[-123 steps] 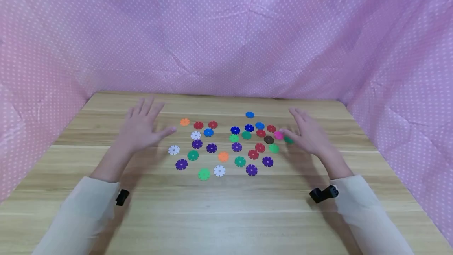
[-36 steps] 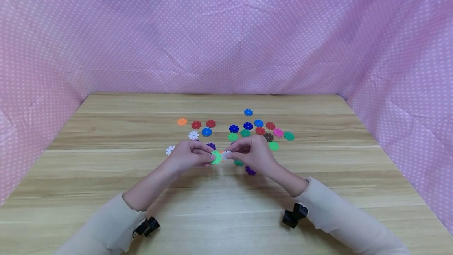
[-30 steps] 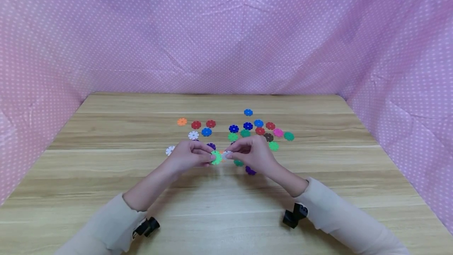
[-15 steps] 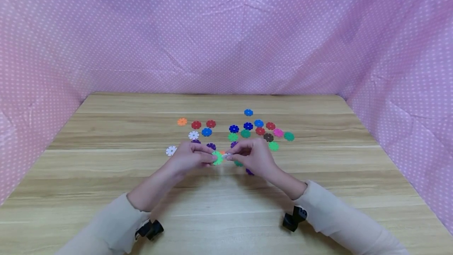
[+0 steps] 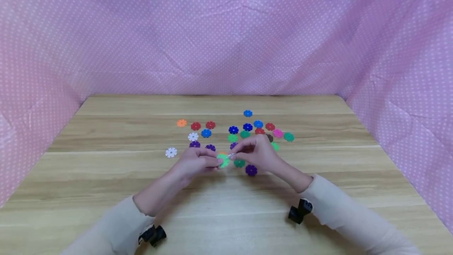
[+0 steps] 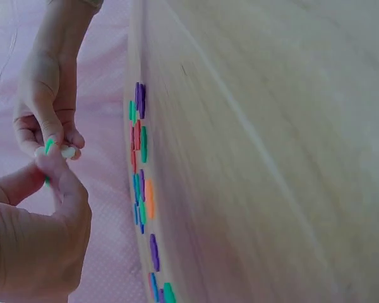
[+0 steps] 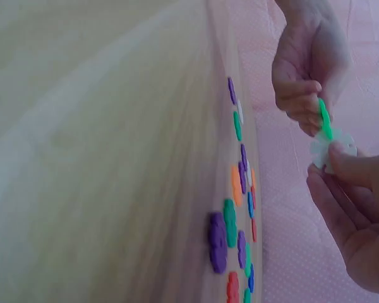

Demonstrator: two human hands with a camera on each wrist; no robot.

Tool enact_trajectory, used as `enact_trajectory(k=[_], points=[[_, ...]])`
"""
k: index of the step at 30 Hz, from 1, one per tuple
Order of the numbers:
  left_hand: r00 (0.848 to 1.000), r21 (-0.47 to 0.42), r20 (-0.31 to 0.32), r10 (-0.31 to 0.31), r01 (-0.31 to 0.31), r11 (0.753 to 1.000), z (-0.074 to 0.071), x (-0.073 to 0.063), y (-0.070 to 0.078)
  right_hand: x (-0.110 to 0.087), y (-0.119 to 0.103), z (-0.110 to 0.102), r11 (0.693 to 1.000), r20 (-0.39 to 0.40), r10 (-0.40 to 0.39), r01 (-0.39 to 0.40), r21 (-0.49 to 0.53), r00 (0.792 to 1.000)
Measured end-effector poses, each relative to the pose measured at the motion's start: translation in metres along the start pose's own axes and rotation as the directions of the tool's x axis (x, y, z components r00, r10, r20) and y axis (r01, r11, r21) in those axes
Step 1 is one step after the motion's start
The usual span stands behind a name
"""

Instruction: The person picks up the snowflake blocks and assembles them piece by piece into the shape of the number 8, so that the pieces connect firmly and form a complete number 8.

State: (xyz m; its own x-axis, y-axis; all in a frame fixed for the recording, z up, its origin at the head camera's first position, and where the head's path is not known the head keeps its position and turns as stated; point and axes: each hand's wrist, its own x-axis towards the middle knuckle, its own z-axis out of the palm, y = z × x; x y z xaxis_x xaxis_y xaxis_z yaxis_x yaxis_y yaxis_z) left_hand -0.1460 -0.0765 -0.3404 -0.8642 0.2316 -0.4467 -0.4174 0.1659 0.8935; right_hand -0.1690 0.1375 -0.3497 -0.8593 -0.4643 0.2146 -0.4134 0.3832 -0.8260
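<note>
Between thumb and fingers, my left hand [image 5: 194,164] pinches a bright green notched plastic disc [image 5: 223,161] by its left side. My right hand [image 5: 261,154] pinches a white notched disc [image 5: 230,156], seen almost edge-on in the head view. Both are held up above the table, close together. In the right wrist view the rim of the green disc [image 7: 325,118] meets the rim of the white disc [image 7: 319,150], the two standing crosswise. Fingertips cover part of each disc.
Many flat notched discs lie on the wooden table [image 5: 226,215], among them a white disc [image 5: 171,152], a purple disc [image 5: 251,170], a dark green disc [image 5: 239,163] and a pink disc [image 5: 278,133]. A pink dotted cloth [image 5: 226,34] hangs behind and at the sides.
Earlier both hands were spread apart, fingers open, beside the discs. They came together holding the green and white discs. Since then, the white disc has turned edge-on and the green one moved right against it.
</note>
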Motion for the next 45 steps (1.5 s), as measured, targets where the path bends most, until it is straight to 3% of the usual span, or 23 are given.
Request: enact_trajectory(k=[5,9,15,22,28,36,40,45], points=[[0.995,0.045,0.096,-0.007,0.003,0.999,-0.002,-0.003,0.004,0.005,0.002,-0.011,0.997,0.125,-0.070,0.073,-0.025,0.990],[0.995,0.128,0.102,-0.011,-0.002,0.992,-0.004,-0.003,0.007,0.008,0.003,-0.016,0.990,0.231,-0.136,0.143,-0.015,0.963],[0.991,0.234,0.134,0.004,-0.036,0.972,-0.001,-0.003,0.006,0.011,0.002,-0.016,0.988,0.325,-0.153,0.156,0.018,0.933],[0.990,0.260,0.140,-0.011,-0.026,0.965,0.001,-0.002,0.002,0.011,0.003,-0.012,0.994,0.349,-0.109,0.107,0.026,0.931],[0.994,0.234,0.111,-0.021,-0.006,0.972,0.000,-0.001,-0.003,0.007,0.006,-0.015,0.997,0.303,-0.078,0.081,0.004,0.950],[0.997,0.199,0.079,-0.007,-0.009,0.980,-0.006,-0.001,-0.009,-0.003,0.015,-0.032,0.984,0.257,-0.004,0.049,-0.169,0.966],[0.998,0.190,0.069,-0.006,-0.008,0.982,-0.010,-0.002,-0.013,-0.011,0.021,-0.036,0.958,0.278,0.052,0.031,-0.286,0.959],[0.998,0.175,0.067,-0.009,-0.003,0.985,-0.013,-0.001,-0.017,-0.019,0.028,-0.036,0.929,0.327,0.050,0.076,-0.363,0.944]])
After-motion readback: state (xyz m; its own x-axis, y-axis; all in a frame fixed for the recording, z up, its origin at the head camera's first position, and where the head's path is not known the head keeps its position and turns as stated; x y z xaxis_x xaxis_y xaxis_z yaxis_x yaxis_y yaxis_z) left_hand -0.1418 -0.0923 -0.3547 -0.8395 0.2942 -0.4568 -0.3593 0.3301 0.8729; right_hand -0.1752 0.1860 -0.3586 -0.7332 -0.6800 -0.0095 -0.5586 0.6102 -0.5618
